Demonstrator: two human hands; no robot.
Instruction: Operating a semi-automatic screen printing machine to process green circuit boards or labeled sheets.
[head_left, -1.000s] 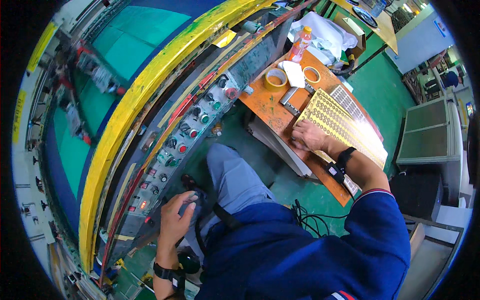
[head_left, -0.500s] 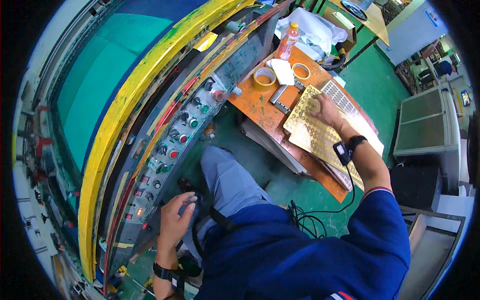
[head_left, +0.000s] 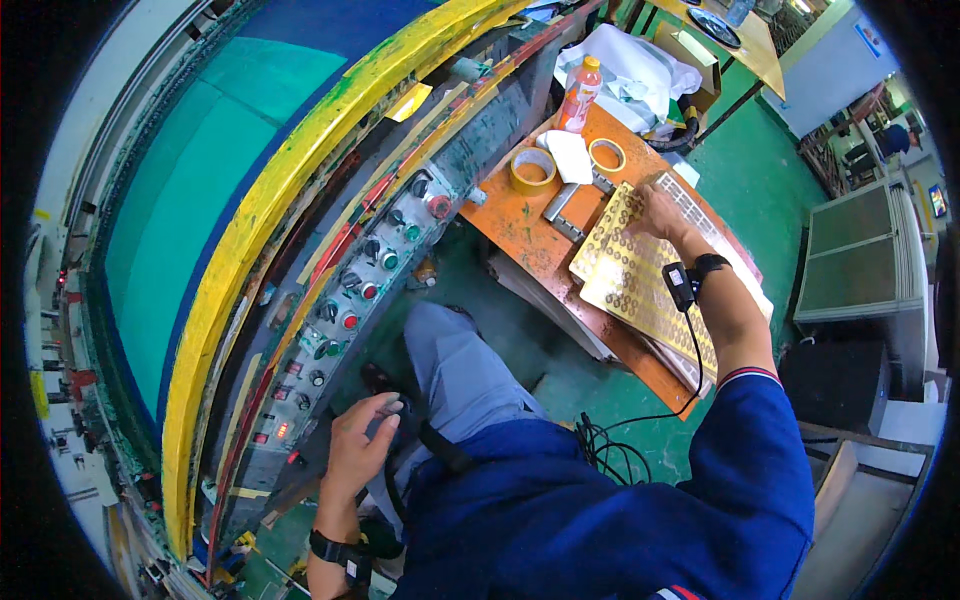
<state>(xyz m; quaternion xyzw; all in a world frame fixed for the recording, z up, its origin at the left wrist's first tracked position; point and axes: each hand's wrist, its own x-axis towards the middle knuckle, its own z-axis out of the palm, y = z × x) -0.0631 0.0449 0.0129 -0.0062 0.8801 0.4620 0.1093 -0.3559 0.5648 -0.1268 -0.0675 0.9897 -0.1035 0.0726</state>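
My right hand (head_left: pixel 660 214) is on a stack of yellow sheets (head_left: pixel 625 280) printed with rows of dark rings. Its fingers are bent and drawn together at the top sheet's far edge; the fingertips are partly hidden. A white gridded sheet (head_left: pixel 686 203) sticks out beyond the stack. The stack lies slightly fanned on an orange tabletop (head_left: pixel 530 228). My left hand (head_left: pixel 362 440) hangs in front of my body, near the machine's control panel (head_left: pixel 345 298). Its fingers are loosely curled, the thumb stands apart, and nothing is between them.
Tape rolls (head_left: pixel 532 172), a white piece (head_left: pixel 568 157), a metal bar (head_left: pixel 568 210) and a bottle of orange-pink drink (head_left: pixel 578 95) share the table. A yellow-edged machine (head_left: pixel 240 260) borders my left. Black cable (head_left: pixel 610 450) trails from my right wrist. A grey cabinet (head_left: pixel 860 250) stands right.
My right hand has shifted slightly toward the far edge of the sheets, and its spread fingers have drawn together. My left hand is nearly still. The view has turned slightly.
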